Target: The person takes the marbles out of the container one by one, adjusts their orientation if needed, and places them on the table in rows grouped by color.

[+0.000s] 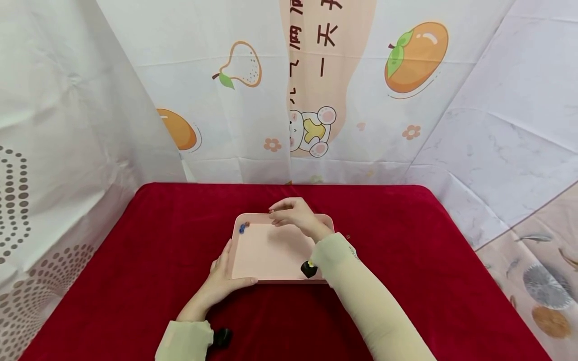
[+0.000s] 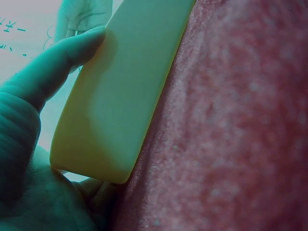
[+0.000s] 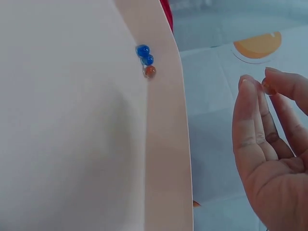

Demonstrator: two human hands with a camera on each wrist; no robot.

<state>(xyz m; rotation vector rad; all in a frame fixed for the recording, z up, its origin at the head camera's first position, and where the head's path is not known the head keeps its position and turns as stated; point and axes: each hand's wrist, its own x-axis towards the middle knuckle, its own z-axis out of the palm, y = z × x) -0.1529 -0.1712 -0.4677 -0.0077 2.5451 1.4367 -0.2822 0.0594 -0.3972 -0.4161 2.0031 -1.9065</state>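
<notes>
A shallow pale pink tray (image 1: 266, 255) lies on the red cloth. My left hand (image 1: 219, 285) grips its near left corner, thumb along the front wall and fingers along the left side. Above the far part of the tray, my right hand (image 1: 295, 216) pinches a small reddish-orange glass marble (image 3: 268, 87) between thumb and fingertip. Two blue marbles (image 3: 146, 55) and an orange marble (image 3: 150, 71) sit close together inside the tray, in its far left corner.
Red velvety cloth (image 1: 388, 281) covers the table around the tray. A tiny shiny thing (image 1: 348, 236) lies on it just right of the tray. White printed curtains (image 1: 217, 115) hang behind the table's back edge and along both sides.
</notes>
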